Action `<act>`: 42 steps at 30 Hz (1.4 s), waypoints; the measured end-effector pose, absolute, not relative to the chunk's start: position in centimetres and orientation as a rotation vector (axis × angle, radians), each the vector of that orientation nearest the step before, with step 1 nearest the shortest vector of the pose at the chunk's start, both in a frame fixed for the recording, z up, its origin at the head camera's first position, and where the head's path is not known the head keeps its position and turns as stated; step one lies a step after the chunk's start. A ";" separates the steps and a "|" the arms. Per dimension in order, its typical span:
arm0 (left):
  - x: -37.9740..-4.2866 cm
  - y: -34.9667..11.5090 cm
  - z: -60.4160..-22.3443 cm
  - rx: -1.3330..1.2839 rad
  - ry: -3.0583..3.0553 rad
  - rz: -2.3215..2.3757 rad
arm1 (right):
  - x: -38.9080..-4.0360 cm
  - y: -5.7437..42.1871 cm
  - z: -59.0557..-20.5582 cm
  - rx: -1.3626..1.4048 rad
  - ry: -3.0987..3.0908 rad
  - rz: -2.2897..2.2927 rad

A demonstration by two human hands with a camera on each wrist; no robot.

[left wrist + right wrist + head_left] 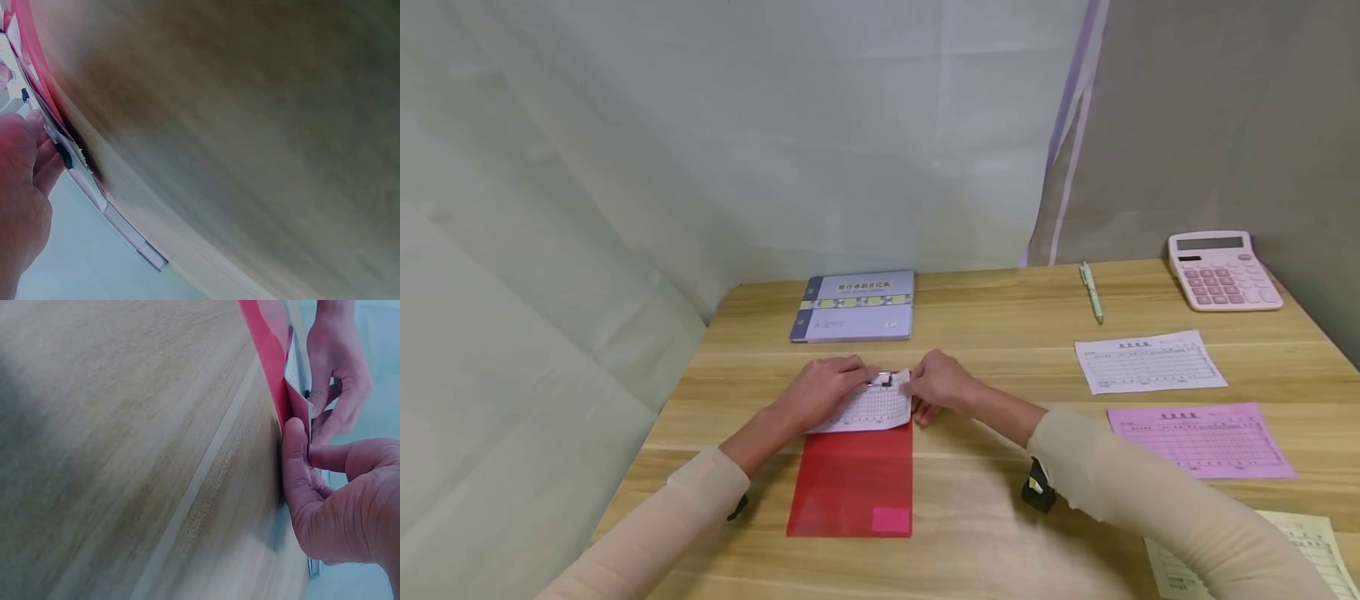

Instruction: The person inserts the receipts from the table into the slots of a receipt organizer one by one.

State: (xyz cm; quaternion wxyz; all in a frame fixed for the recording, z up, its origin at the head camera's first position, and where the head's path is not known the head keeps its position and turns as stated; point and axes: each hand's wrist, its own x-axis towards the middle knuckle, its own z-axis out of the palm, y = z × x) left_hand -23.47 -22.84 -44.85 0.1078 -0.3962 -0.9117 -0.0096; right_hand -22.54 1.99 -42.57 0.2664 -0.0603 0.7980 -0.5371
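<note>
A red clipboard [852, 479] lies on the wooden table, with a white printed slip [874, 410] across its upper part. My left hand [823, 390] is at the top of the board and pinches the metal clip [884, 379]; in the left wrist view its thumb and fingers lie on either side of the clip. At the slip's upper right corner, my right hand [942, 383] pinches the paper edge between thumb and finger. The right wrist view shows the slip [300, 403] lifted and bent away from the red board near those fingertips.
Behind the clipboard lies a bluish account book [857, 307]. To the right are a pen [1092, 292], a pink calculator [1225, 271], a white form [1150, 363], a pink form [1201, 442] and a yellowish form [1303, 533], partly under the right sleeve. Pale curtains hang behind the table.
</note>
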 end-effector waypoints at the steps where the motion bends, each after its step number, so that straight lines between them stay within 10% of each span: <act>1: -23.5 -22.8 -44.8 -1.167 -2.683 -0.030 | -22.5 2.0 -42.6 -0.157 2.156 -1.449; 42: -23.3 -22.7 -44.7 -1.150 -2.686 -0.065 | -22.1 1.5 -42.8 -0.101 2.204 -1.467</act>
